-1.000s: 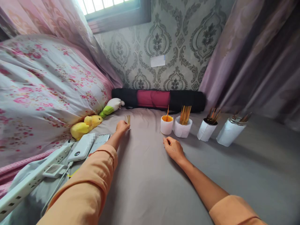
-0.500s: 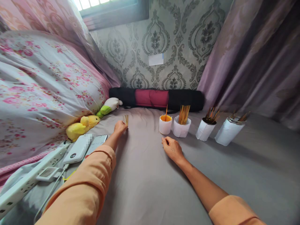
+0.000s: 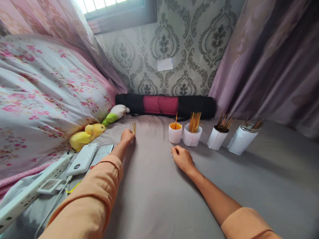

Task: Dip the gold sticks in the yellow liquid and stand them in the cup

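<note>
My left hand [image 3: 127, 135] is closed around a small bunch of thin sticks [image 3: 134, 128], which stand upright just above the grey sheet. My right hand [image 3: 183, 157] rests on the sheet with its fingers curled in and thumb pressed to them; nothing shows in it. Just beyond it stands a white-wrapped cup [image 3: 175, 135], orange inside, with a single stick. Beside that, a wider white-wrapped cup [image 3: 192, 138] holds several golden sticks [image 3: 194, 122]. Farther right are a white-wrapped can [image 3: 217, 139] with dark sticks and a white-wrapped glass jar [image 3: 241, 141] with more sticks.
Plush toys [image 3: 87, 135] lie at the left along a floral cover [image 3: 54, 83]. Near my left forearm are a white power bank [image 3: 81, 161], a phone [image 3: 103, 153] and a power strip [image 3: 32, 194] with a cable. A black and red roll [image 3: 161, 104] lies along the wall.
Both hands stay in nearly the same place, the left still holding the thin sticks. The view has shifted very slightly, and the digits on the phone screen differ.
</note>
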`<action>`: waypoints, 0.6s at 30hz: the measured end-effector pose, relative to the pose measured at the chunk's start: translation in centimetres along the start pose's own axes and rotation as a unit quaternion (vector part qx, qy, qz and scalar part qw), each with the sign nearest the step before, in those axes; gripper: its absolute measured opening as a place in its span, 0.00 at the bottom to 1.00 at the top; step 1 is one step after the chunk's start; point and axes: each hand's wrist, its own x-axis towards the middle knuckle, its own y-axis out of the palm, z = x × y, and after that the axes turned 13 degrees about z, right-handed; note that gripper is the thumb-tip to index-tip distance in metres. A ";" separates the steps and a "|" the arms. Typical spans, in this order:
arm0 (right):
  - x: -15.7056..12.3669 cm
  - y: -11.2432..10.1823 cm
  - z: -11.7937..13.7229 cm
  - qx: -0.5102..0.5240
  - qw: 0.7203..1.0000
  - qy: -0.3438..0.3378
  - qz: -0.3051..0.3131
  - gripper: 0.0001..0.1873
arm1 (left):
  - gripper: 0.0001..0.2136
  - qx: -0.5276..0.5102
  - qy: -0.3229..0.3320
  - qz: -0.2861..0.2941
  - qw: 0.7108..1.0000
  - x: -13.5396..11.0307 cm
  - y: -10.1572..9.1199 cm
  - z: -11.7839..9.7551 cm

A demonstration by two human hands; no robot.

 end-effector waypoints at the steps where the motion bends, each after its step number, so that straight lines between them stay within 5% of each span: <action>1: 0.0 0.0 0.0 -0.001 1.000 0.001 0.000 0.17 | 0.06 0.005 -0.003 -0.002 1.000 0.0 0.0 0.0; 18: 0.1 0.1 -0.2 -0.007 1.000 -0.006 -0.005 0.17 | 0.09 0.020 -0.015 -0.021 0.999 -1.3 -0.6 -0.7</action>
